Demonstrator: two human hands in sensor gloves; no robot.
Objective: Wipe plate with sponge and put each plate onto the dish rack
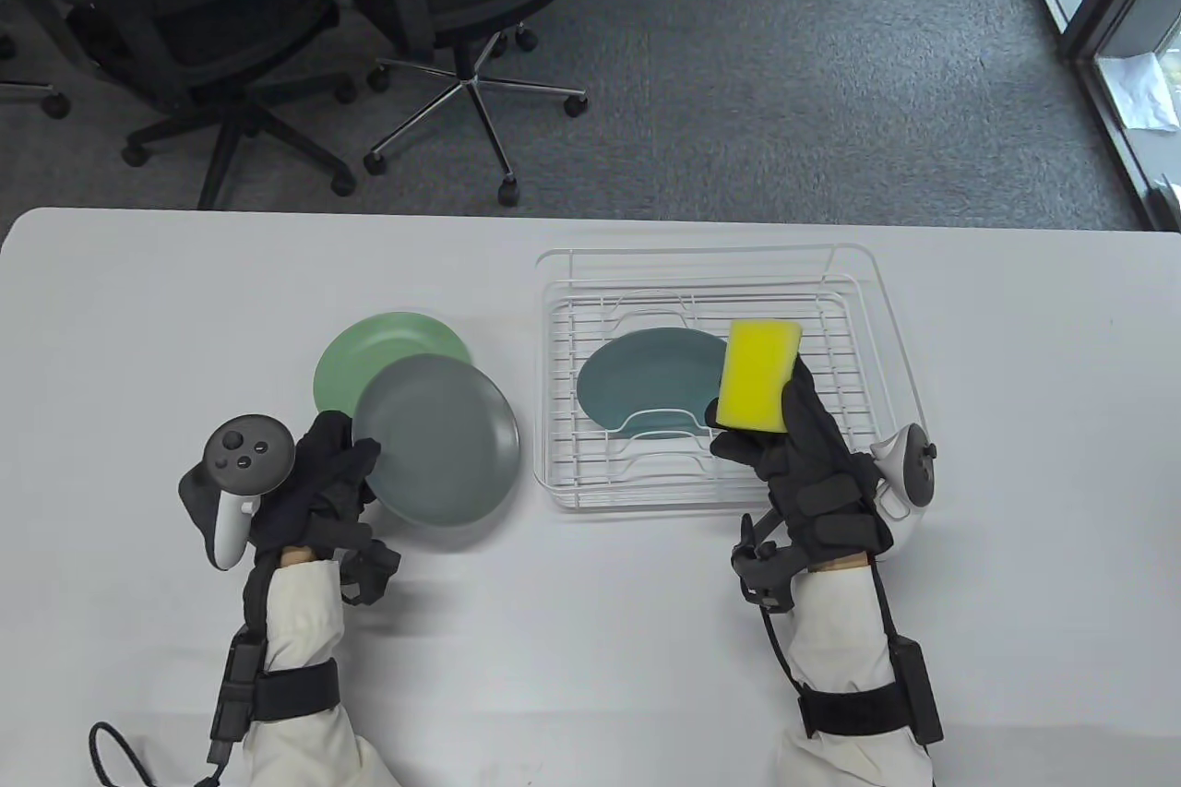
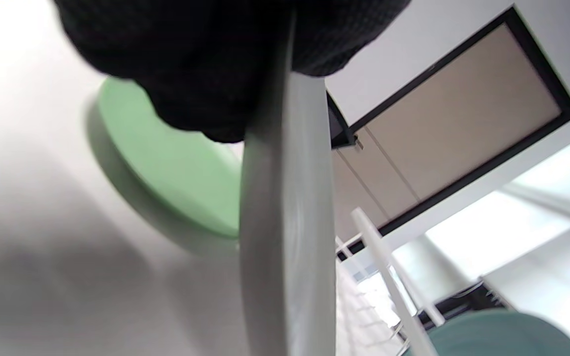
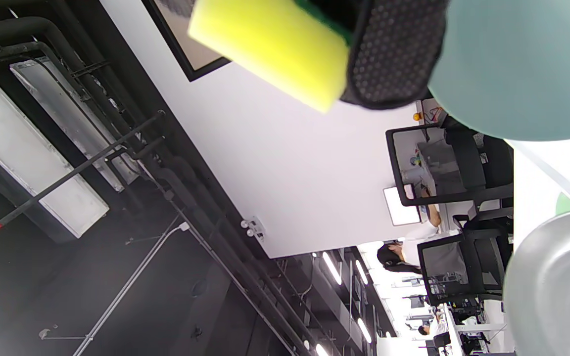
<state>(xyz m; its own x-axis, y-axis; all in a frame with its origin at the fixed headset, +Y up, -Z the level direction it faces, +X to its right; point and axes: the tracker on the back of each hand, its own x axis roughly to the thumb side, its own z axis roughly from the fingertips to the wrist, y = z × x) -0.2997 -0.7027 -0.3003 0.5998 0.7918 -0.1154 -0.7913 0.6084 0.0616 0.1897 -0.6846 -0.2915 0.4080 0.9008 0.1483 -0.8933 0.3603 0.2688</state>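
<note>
One teal plate (image 1: 650, 381) already sits in the dish rack (image 1: 867, 289). Left of the rack, the left hand (image 1: 314, 478) grips the gray plate (image 1: 438, 441), unwiped, over the green plate (image 1: 387, 353); the right hand (image 1: 798, 446) holds the sponge (image 1: 758, 374) above the rack.

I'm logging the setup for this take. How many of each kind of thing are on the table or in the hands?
Plates: 3: grey plate, green plate, teal plate
Sponge: 1
Dish rack: 1
Total: 5
</note>
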